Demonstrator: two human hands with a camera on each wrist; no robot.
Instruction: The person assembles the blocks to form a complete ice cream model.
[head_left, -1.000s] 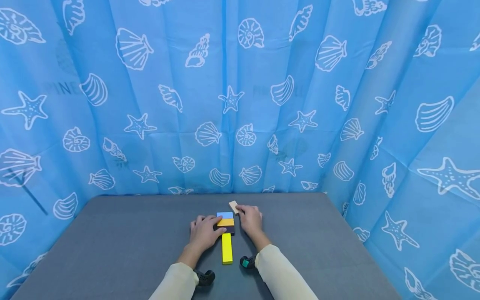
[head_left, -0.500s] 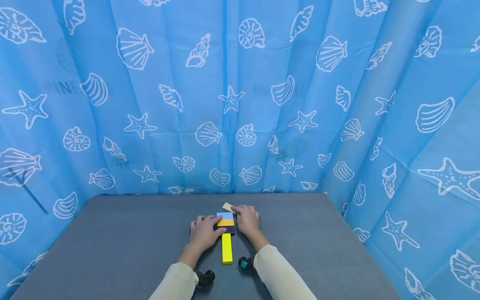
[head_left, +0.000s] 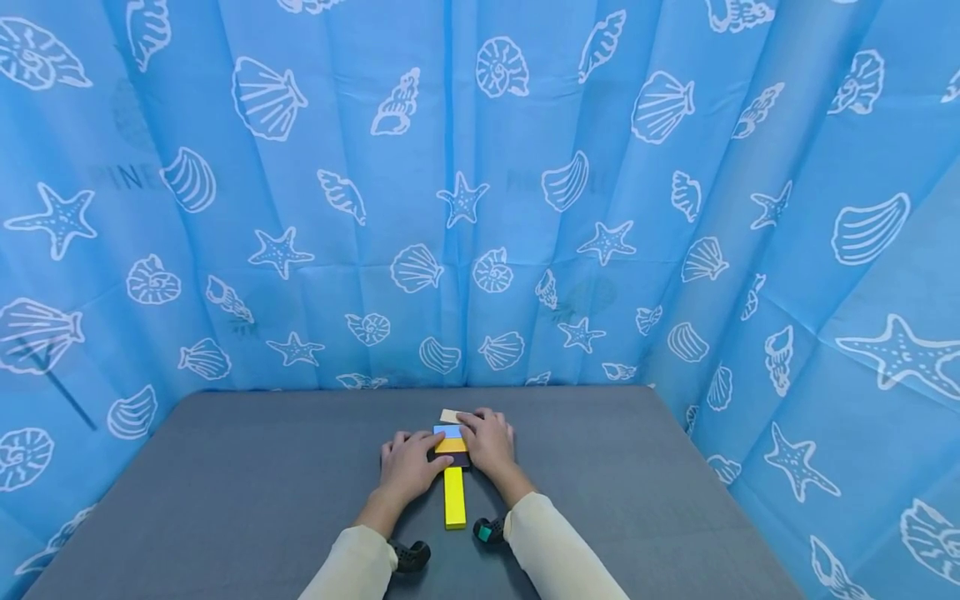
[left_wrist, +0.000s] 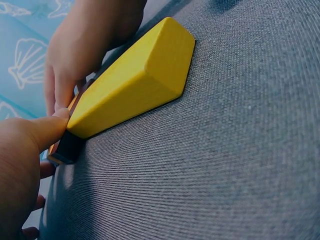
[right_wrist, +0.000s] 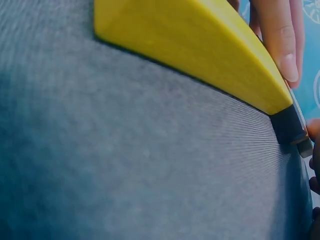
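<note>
On the grey table a yellow block [head_left: 454, 498] lies lengthwise, its far end against a row of dark [head_left: 459, 459], orange [head_left: 452, 446] and light-blue [head_left: 447, 431] blocks. Past the blue one lies a pale wooden block [head_left: 450, 415], slightly askew with a narrow gap at its right. My left hand [head_left: 408, 467] rests at the row's left side, index finger on the blue and orange blocks, thumb on the dark block. From the right, my right hand [head_left: 489, 443] touches the pale block with a fingertip, its thumb at the blue block. The right fingertips' undersides are hidden.
A blue curtain [head_left: 465, 325] with white shell prints hangs behind the table [head_left: 262, 475] and along its right side. Black wrist devices [head_left: 411, 556] sit at both cuffs, near the yellow block.
The pale block has turned from slanting lengthwise to nearly crosswise and moved left, behind the blue block. My right hand has shifted left with it. The left hand has stayed put.
</note>
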